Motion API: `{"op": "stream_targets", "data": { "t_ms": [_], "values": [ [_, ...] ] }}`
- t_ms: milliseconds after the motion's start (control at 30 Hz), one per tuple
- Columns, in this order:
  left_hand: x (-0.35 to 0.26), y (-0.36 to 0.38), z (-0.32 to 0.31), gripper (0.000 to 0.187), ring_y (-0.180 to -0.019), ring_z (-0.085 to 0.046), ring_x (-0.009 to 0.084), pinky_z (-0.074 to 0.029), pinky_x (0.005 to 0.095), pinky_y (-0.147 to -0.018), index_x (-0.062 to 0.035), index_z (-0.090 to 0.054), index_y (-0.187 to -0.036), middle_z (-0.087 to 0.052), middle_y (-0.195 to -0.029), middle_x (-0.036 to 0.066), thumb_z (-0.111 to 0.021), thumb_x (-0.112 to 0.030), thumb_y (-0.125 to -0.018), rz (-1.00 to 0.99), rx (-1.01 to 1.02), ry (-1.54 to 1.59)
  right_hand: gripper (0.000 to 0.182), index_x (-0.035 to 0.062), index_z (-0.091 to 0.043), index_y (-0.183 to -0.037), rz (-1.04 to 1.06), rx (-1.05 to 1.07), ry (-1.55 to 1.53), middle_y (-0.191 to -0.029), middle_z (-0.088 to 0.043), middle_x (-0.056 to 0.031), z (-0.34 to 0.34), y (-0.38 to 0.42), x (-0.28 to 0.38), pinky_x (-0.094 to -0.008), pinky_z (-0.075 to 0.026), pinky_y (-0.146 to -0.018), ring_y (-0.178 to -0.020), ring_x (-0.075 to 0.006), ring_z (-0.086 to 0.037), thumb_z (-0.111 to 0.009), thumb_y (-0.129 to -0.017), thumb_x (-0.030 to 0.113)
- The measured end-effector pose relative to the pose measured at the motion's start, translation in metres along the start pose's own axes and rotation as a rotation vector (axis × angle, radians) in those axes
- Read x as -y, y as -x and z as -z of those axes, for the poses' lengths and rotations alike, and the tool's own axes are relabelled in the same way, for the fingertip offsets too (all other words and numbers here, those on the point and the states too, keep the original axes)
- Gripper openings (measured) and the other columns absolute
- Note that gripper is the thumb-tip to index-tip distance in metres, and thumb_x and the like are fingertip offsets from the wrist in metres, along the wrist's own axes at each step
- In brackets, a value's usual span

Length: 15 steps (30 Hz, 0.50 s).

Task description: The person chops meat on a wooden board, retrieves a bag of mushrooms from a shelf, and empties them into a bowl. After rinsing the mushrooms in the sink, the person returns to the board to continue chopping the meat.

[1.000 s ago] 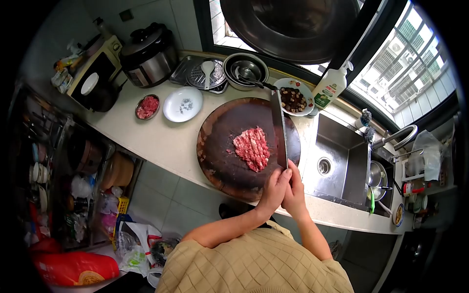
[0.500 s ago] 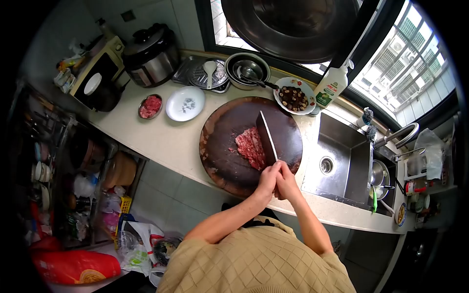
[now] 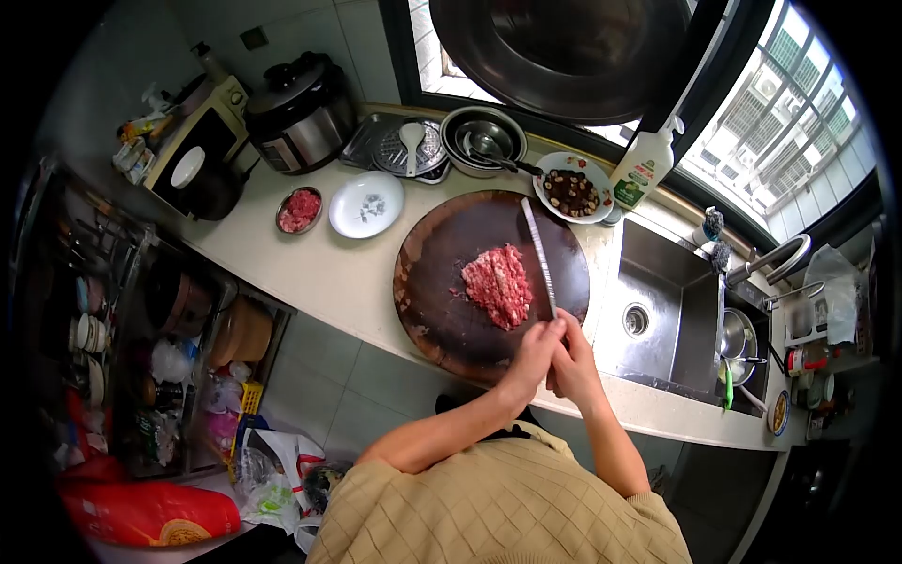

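Observation:
On the round dark chopping board [image 3: 432,273] lies a heap of minced red meat [image 3: 498,287]. A cleaver [image 3: 539,249] stands to the right of the heap, seen edge-on, its tip pointing away from me. My left hand [image 3: 534,353] and my right hand [image 3: 575,361] are pressed together at its near end, closed round the handle, which they mostly hide. A small metal bowl of meat [image 3: 299,210] and a white plate [image 3: 366,204] sit left of the board. Behind it is a bowl of dark sliced pieces [image 3: 571,192].
A sink [image 3: 658,301] is at the right, with a white pump bottle [image 3: 645,165] behind it. Nested metal bowls [image 3: 482,139], a rack with a white ladle [image 3: 412,141] and a pressure cooker [image 3: 299,113] line the back. A large pan lid [image 3: 564,56] hangs above.
The cleaver has moved right, off the meat's edge, and now shows a thinner profile. Both hands moved right with it. More of the meat heap shows, and the whole view has shifted slightly.

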<state>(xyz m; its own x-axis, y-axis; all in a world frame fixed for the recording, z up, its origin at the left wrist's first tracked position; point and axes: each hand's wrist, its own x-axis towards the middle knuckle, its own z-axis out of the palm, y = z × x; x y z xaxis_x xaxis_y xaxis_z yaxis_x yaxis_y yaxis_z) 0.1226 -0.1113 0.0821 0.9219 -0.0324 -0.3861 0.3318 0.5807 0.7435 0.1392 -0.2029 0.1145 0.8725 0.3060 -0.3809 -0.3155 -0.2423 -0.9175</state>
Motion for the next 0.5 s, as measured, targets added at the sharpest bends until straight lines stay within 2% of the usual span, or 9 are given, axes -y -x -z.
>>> {"op": "stream_targets", "data": {
  "t_ms": [100, 133, 167, 233, 300, 333, 400, 467, 500],
  "values": [
    [0.017, 0.013, -0.005, 0.033, -0.063, -0.054, 0.013, -0.042, 0.0281, -0.048, -0.0011, -0.057, -0.086, -0.056, -0.07, 0.007, -0.05, -0.033, -0.091, -0.116, -0.032, -0.331, 0.038, 0.009, -0.037, -0.129, 0.328, -0.119, -0.186, -0.07, -0.054, -0.0072, 0.002, 0.006, -0.063, -0.0232, -0.038, -0.038, -0.042, -0.0104, -0.046, -0.046, -0.092, 0.015],
    [0.017, 0.018, -0.007, 0.035, -0.065, -0.055, 0.014, -0.044, 0.0296, -0.048, 0.0006, -0.057, -0.086, -0.056, -0.07, 0.008, -0.05, -0.034, -0.09, -0.1, -0.039, -0.439, 0.035, 0.0092, -0.038, -0.126, 0.295, -0.14, -0.318, -0.071, -0.054, -0.0076, 0.001, 0.009, -0.076, -0.0235, -0.038, -0.037, -0.041, -0.0115, -0.046, -0.046, -0.092, 0.016],
    [0.022, 0.017, -0.004, 0.036, -0.062, -0.058, 0.0175, -0.044, 0.0321, -0.047, 0.0032, -0.057, -0.086, -0.057, -0.071, 0.012, -0.05, -0.032, -0.09, 0.043, 0.012, -0.455, 0.033, 0.0094, -0.038, -0.124, 0.267, -0.166, -0.451, -0.072, -0.054, -0.0081, 0.001, 0.013, -0.089, -0.0237, -0.039, -0.036, -0.04, -0.0126, -0.047, -0.045, -0.093, 0.016],
    [0.047, 0.007, 0.006, 0.036, -0.056, -0.058, 0.0202, -0.044, 0.033, -0.045, 0.0038, -0.057, -0.085, -0.057, -0.071, 0.013, -0.049, -0.031, -0.089, 0.041, 0.075, -0.581, 0.026, 0.0097, -0.039, -0.117, 0.037, -0.153, -0.766, -0.073, -0.053, -0.0087, 0.002, 0.02, -0.098, -0.0248, -0.04, -0.034, -0.039, -0.0148, -0.048, -0.044, -0.093, 0.018],
    [0.071, 0.0, 0.023, 0.034, -0.043, -0.055, 0.0233, -0.044, 0.0338, -0.041, 0.0047, -0.056, -0.084, -0.057, -0.071, 0.015, -0.047, -0.028, -0.089, 0.083, 0.197, -0.647, 0.02, 0.0108, -0.038, -0.11, -0.038, -0.14, -0.81, -0.072, -0.053, -0.0094, 0.002, 0.02, -0.132, -0.0269, -0.04, -0.032, -0.038, -0.0173, -0.048, -0.042, -0.093, 0.021],
    [0.074, 0.006, 0.025, 0.035, -0.041, -0.055, 0.0219, -0.044, 0.0324, -0.04, 0.0056, -0.055, -0.085, -0.057, -0.069, 0.016, -0.049, -0.028, -0.088, 0.01, 0.199, -0.626, 0.018, 0.0113, -0.038, -0.107, -0.073, -0.131, -0.832, -0.071, -0.053, -0.0097, 0.002, 0.018, -0.142, -0.0279, -0.04, -0.031, -0.037, -0.0185, -0.049, -0.041, -0.093, 0.022],
    [0.072, 0.014, 0.039, 0.024, -0.04, -0.051, 0.0112, -0.04, 0.0249, -0.037, 0.0022, -0.054, -0.09, -0.054, -0.063, 0.005, -0.05, -0.022, -0.091, 0.093, 0.257, -0.535, 0.018, 0.0135, -0.037, -0.106, -0.188, -0.066, -0.834, -0.066, -0.051, -0.0105, 0.0, 0.02, -0.15, -0.0295, -0.04, -0.03, -0.036, -0.02, -0.048, -0.04, -0.093, 0.026],
    [0.053, 0.022, 0.051, 0.026, -0.041, -0.052, 0.0112, -0.041, 0.0244, -0.038, 0.0023, -0.054, -0.094, -0.055, -0.064, 0.004, -0.051, -0.024, -0.091, 0.325, 0.251, -0.467, 0.018, 0.0145, -0.037, -0.106, -0.285, 0.005, -0.838, -0.064, -0.05, -0.0109, -0.017, 0.026, -0.147, -0.0304, -0.04, -0.03, -0.036, -0.0207, -0.047, -0.04, -0.093, 0.027],
    [0.045, 0.03, 0.054, 0.027, -0.041, -0.052, 0.0111, -0.041, 0.0243, -0.038, 0.0017, -0.054, -0.096, -0.056, -0.068, 0.005, -0.053, -0.025, -0.091, 0.345, 0.13, -0.509, 0.019, 0.0151, -0.037, -0.107, -0.325, 0.041, -0.844, -0.062, -0.05, -0.0105, -0.026, 0.024, -0.158, -0.0305, -0.041, -0.03, -0.035, -0.0205, -0.047, -0.04, -0.092, 0.027]
  ]
}}
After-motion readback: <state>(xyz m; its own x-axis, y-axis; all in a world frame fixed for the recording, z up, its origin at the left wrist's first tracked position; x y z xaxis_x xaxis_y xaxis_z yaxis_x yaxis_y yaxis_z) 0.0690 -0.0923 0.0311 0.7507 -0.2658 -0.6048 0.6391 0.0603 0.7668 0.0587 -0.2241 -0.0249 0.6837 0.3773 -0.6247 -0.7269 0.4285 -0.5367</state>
